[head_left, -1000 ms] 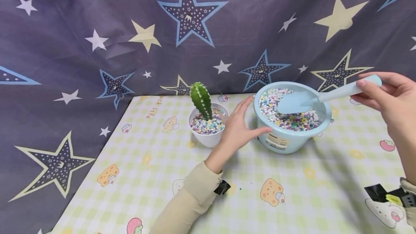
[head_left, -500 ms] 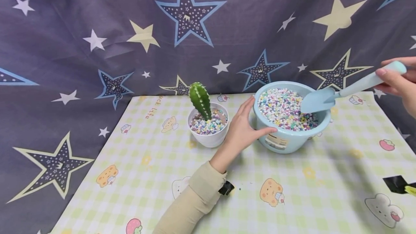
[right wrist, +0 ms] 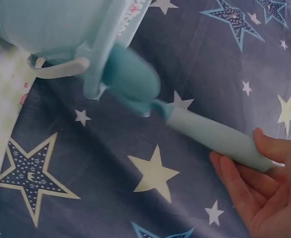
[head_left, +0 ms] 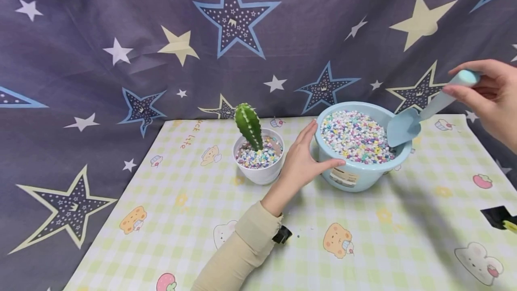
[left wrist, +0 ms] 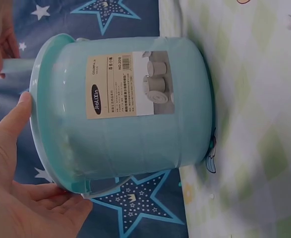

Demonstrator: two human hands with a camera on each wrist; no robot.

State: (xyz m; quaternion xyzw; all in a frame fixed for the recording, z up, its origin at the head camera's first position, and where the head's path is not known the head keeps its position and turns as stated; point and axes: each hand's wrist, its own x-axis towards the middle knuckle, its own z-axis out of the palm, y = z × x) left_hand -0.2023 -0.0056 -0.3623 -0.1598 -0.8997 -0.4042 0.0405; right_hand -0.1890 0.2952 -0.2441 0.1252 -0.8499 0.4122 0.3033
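Observation:
A light blue bucket stands on the table, filled with small multicoloured pebbles. With fingers fairly straight, my left hand rests against its rim, thumb at the front and fingers at the left side. My right hand holds a light blue garden trowel by the end of its handle. The trowel's blade is tilted down at the bucket's right inner rim, its tip by the pebbles. The right wrist view shows the trowel handle between thumb and fingers.
To the left of my left hand, a white pot holds a green cactus set in coloured pebbles. A checked cloth covers the table. Behind it hangs a dark curtain with stars. The bucket's handle hangs at its side.
The trowel has moved right from over the middle of the pebbles to the bucket's right rim, its handle now steeper. My left hand has shifted slightly right along the bucket.

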